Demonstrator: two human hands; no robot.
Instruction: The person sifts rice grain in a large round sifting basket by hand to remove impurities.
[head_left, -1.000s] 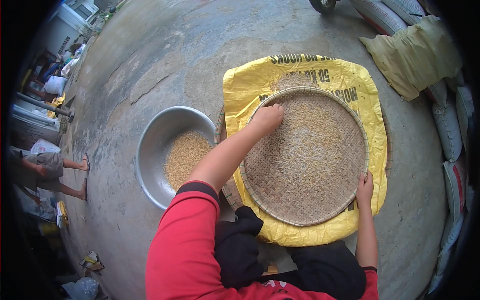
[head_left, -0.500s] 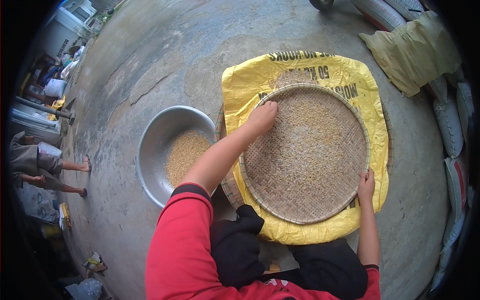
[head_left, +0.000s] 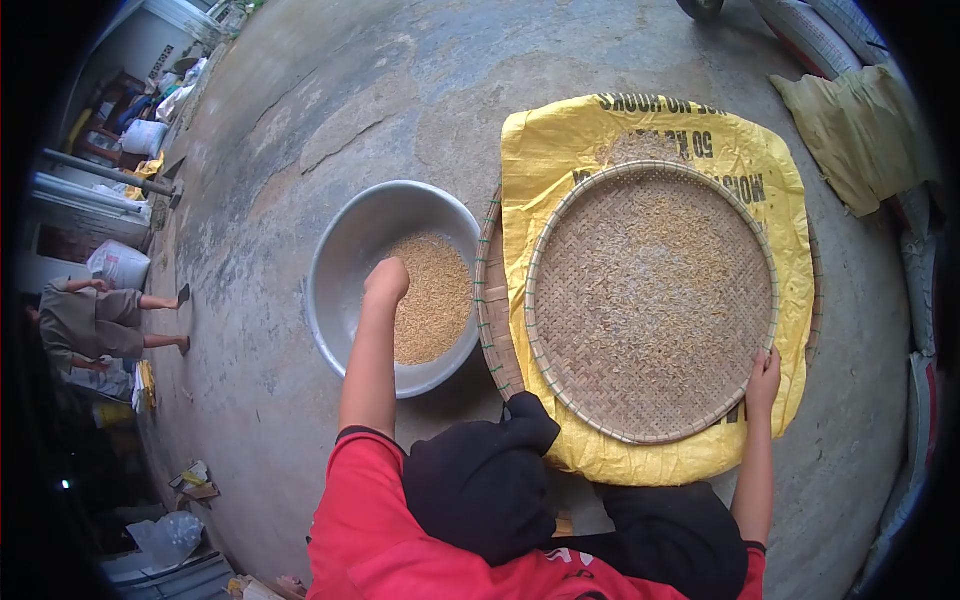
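A round woven bamboo tray [head_left: 660, 400] lies over a yellow printed sack [head_left: 545, 150], with pale and golden grain [head_left: 660, 270] scattered across it. My right hand [head_left: 764, 380] grips its lower right rim, thumb on top. To the left stands a wide metal basin [head_left: 345, 250] holding a heap of golden grain [head_left: 435, 300]. Inside that basin's outline, over the grain's left edge, is my left hand [head_left: 388, 279]. It is closed, fingers curled downward, and whatever it holds is hidden.
Beneath the sack, a larger woven tray [head_left: 495, 300] shows at the sides. Husks [head_left: 645, 148] lie on the sack behind the tray. Full sacks [head_left: 918, 290] and a folded yellowish sack [head_left: 850, 130] line the right. At far left a person [head_left: 95, 320] stands near a white bucket [head_left: 120, 265].
My left hand has moved left from the tray's upper left edge to the basin. My right hand still holds the rim. The whole view has shifted, with things appearing further right.
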